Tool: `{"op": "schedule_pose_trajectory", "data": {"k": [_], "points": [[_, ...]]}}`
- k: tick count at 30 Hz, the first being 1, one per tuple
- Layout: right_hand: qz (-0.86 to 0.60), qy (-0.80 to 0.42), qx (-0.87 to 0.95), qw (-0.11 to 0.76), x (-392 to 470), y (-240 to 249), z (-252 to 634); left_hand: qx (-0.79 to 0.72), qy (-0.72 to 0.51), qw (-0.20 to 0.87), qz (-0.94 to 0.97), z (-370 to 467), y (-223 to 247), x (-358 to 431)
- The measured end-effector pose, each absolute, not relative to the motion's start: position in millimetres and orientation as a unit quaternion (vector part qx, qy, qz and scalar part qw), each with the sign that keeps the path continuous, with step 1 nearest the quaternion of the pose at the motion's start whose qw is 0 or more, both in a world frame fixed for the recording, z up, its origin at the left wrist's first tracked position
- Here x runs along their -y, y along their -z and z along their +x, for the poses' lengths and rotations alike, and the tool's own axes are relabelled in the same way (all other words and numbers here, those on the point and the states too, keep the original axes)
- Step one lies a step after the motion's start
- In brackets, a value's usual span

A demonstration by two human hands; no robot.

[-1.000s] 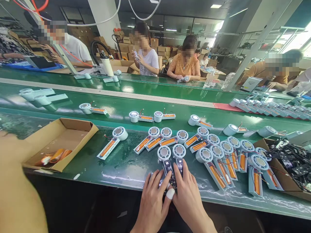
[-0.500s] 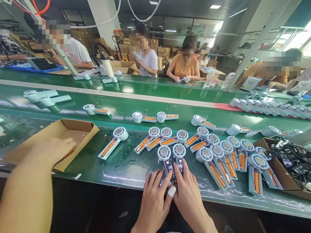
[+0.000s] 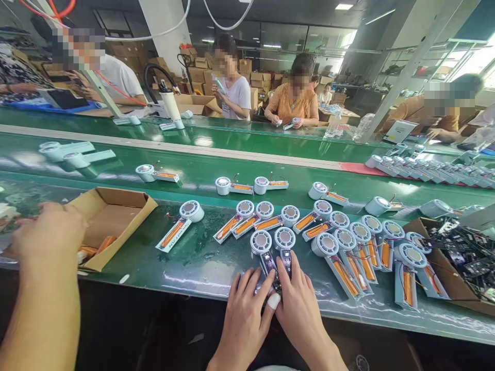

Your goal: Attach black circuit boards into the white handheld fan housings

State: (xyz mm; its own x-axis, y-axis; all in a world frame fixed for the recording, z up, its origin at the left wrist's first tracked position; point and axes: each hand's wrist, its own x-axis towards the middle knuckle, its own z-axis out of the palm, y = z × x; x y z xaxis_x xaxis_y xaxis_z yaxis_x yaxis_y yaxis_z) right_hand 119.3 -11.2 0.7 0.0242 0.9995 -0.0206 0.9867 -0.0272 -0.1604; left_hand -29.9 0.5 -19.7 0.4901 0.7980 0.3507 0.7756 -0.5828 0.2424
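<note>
Two handheld fans stand side by side at the table's front edge, round heads pointing away from me. My left hand [image 3: 244, 314] has its fingers on the opened handle of the left fan [image 3: 261, 241], its index fingertip pressed against a black circuit board [image 3: 266, 260]. White wrapping covers its thumb tip. Around the handle of the right fan [image 3: 285, 238], my right hand [image 3: 303, 312] is closed, with a dark board showing above the fingers. Both thumbs meet near the handle ends, where my fingers hide the details.
Several open fans with orange batteries [image 3: 347, 276] lie close on the right, beside a carton of black boards [image 3: 441, 265]. At left, a neighbour's arm [image 3: 46, 278] reaches past a shallow cardboard box [image 3: 127, 229]. More fans lie on the green conveyor [image 3: 193, 178]; people work beyond it.
The neighbour's hand has moved left, out over the box's left side, uncovering orange pieces inside. Fans on the near conveyor have shifted slightly right. My hands have hardly moved.
</note>
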Motion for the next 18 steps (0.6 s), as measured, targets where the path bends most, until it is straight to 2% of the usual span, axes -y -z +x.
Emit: {"op": "schedule_pose_trajectory", "data": {"k": [18], "points": [[-0.706, -0.034, 0.704, 0.076, 13.0, 7.0, 120.6, -0.456, -0.222, 0.04, 0.861, -27.1, 22.4, 0.0]]}}
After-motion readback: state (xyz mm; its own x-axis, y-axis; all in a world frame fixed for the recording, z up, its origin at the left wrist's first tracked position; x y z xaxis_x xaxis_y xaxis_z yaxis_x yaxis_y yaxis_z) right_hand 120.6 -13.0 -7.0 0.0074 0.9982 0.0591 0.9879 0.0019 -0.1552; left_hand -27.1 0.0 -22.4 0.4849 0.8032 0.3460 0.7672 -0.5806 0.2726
